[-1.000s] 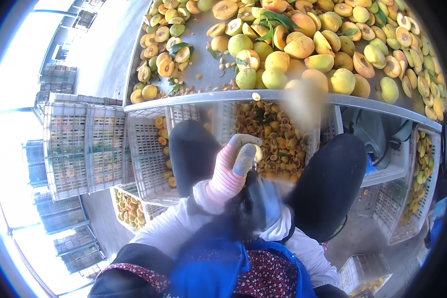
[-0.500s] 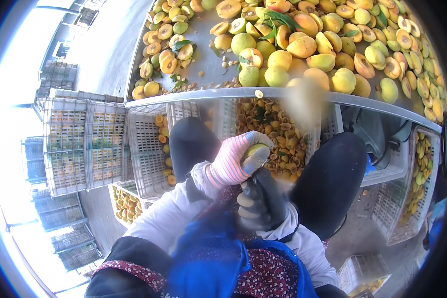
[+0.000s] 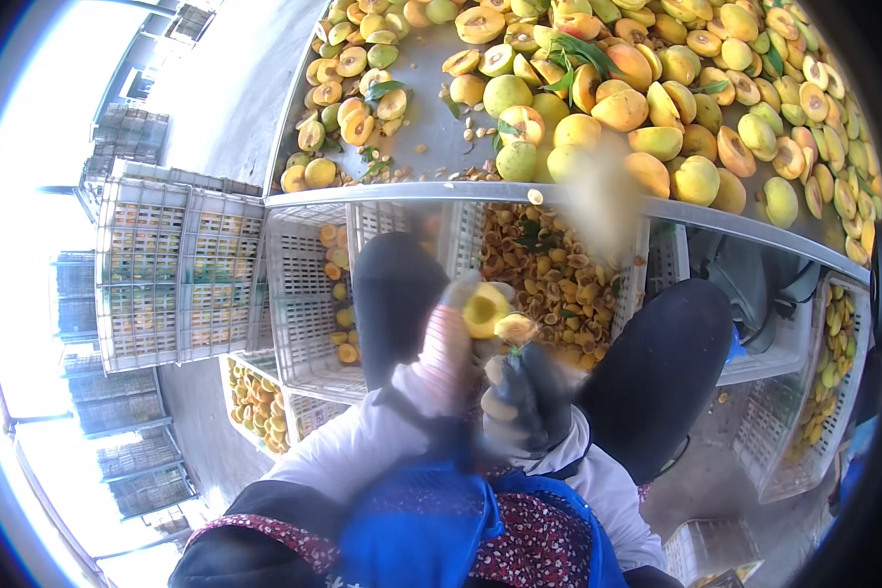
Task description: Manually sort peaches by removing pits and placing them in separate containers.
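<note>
My left hand [image 3: 448,328], in a pink-and-white striped glove with a grey front, grips a yellow peach half [image 3: 483,312]. The cut face with its round hollow is turned up toward me. Close beside it, my right hand [image 3: 527,404], in a dark glove with grey fingers, is closed in a fist around a small hand tool that is mostly hidden. At the top of that fist sits a brownish peach pit [image 3: 515,328] with some flesh on it, next to the half's edge. Below both hands stands a white crate [image 3: 629,304] full of pits and scraps [image 3: 529,265].
A metal table [image 3: 431,137] ahead bears many whole and halved peaches [image 3: 657,98], leaves and loose pits. Stacked crates [image 3: 147,274] stand at the left, and another crate [image 3: 755,431] of fruit at the right. My knees [image 3: 671,372] flank the pit crate.
The peach, earlier enclosed in my left hand with my right fist against it, now shows an open hollow. A pit has come out at my right fist. The view has shifted slightly.
</note>
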Action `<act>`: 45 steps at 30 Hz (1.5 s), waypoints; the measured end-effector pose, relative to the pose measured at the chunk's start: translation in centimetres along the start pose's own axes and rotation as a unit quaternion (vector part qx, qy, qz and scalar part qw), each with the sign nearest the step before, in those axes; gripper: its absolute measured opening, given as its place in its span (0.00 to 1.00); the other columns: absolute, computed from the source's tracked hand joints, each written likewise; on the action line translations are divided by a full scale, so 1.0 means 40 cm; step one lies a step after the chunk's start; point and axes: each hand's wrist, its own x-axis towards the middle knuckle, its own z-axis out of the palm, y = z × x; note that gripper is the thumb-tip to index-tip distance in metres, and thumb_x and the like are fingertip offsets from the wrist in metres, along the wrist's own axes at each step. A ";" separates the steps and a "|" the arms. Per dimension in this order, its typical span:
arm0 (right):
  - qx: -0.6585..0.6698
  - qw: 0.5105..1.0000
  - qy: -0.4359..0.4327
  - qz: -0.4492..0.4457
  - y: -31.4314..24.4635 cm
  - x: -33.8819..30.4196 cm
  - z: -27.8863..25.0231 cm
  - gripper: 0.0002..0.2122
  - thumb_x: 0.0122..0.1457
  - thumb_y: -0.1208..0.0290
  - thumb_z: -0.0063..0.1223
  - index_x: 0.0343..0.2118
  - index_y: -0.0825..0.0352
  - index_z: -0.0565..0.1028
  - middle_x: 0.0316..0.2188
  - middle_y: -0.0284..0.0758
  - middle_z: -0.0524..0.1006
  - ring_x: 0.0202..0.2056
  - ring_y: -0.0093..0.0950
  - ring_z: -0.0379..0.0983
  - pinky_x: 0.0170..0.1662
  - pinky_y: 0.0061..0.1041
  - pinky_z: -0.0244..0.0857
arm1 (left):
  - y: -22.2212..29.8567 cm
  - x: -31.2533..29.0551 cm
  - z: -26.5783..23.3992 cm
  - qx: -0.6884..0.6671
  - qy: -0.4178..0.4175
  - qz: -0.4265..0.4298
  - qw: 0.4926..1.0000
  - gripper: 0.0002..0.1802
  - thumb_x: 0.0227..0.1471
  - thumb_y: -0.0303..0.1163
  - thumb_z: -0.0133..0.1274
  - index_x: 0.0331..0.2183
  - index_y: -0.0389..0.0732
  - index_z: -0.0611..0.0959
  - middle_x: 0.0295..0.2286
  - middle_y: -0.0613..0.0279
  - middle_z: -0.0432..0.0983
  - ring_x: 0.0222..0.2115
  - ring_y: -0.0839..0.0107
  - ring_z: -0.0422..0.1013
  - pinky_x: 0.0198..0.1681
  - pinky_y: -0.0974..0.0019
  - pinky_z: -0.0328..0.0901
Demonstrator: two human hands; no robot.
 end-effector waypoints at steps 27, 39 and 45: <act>-0.568 0.644 0.478 -0.183 -0.052 0.080 0.119 0.14 0.59 0.57 0.45 0.30 0.66 0.70 0.15 0.30 0.66 0.13 0.22 0.60 0.14 0.20 0.52 | 0.295 0.196 0.016 0.464 -0.209 0.250 0.824 0.18 0.51 0.36 0.57 0.41 0.35 0.77 0.34 0.66 0.76 0.35 0.79 0.69 0.41 0.72 0.65; -0.893 0.132 0.328 -0.277 -0.028 0.055 0.081 0.10 0.59 0.67 0.47 0.35 0.70 0.70 0.24 0.41 0.73 0.22 0.38 0.71 0.23 0.33 0.61 | 0.078 0.047 0.006 0.276 -0.203 0.192 0.920 0.19 0.58 0.44 0.48 0.40 0.36 0.77 0.32 0.66 0.75 0.33 0.80 0.69 0.41 0.74 0.64; -0.902 0.051 0.332 -0.272 0.008 0.050 0.060 0.14 0.55 0.70 0.53 0.42 0.71 0.73 0.21 0.37 0.71 0.21 0.33 0.68 0.26 0.32 0.59 | 0.045 0.005 0.005 0.239 -0.184 0.206 0.931 0.18 0.58 0.42 0.48 0.39 0.36 0.78 0.31 0.66 0.75 0.33 0.81 0.69 0.38 0.76 0.64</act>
